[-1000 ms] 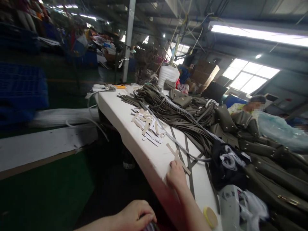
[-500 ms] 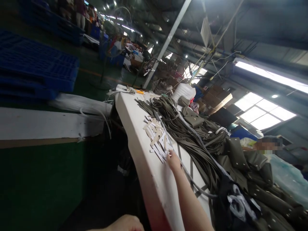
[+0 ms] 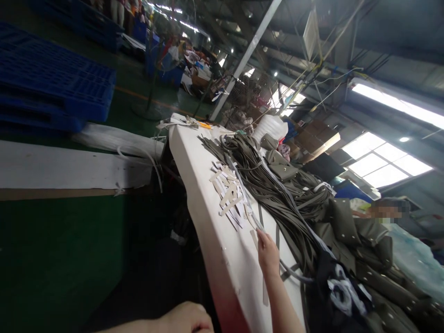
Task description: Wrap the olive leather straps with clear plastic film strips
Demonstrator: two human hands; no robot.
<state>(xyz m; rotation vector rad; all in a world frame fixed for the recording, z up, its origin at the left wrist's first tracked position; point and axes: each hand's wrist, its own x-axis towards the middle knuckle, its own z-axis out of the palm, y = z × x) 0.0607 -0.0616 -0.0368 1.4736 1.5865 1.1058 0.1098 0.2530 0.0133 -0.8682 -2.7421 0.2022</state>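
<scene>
My right hand [image 3: 268, 252] is over the white table [image 3: 243, 273], its fingers closed at the near end of a pile of short white and beige strips [image 3: 227, 192]. Something thin and pale seems to be between the fingertips, too small to make out. Beside the hand a light strip [image 3: 265, 289] lies on the table. At the bottom edge my left hand [image 3: 194, 319] is curled and partly cut off by the frame; what it holds, if anything, is hidden. Long dark olive straps [image 3: 270, 185] run along the table to the right of the strips.
Olive pieces with metal studs [image 3: 374, 259] are heaped at the right, near a person in light blue [image 3: 412, 254]. A black bundle [image 3: 333, 282] lies at the near right. Blue pallets [image 3: 55, 78] stand at the far left. An orange tool [image 3: 204, 125] lies at the table's far end.
My right hand has moved back from the strip pile, toward me and slightly right. My left hand shows a little more at the bottom edge. The camera view has shifted slightly.
</scene>
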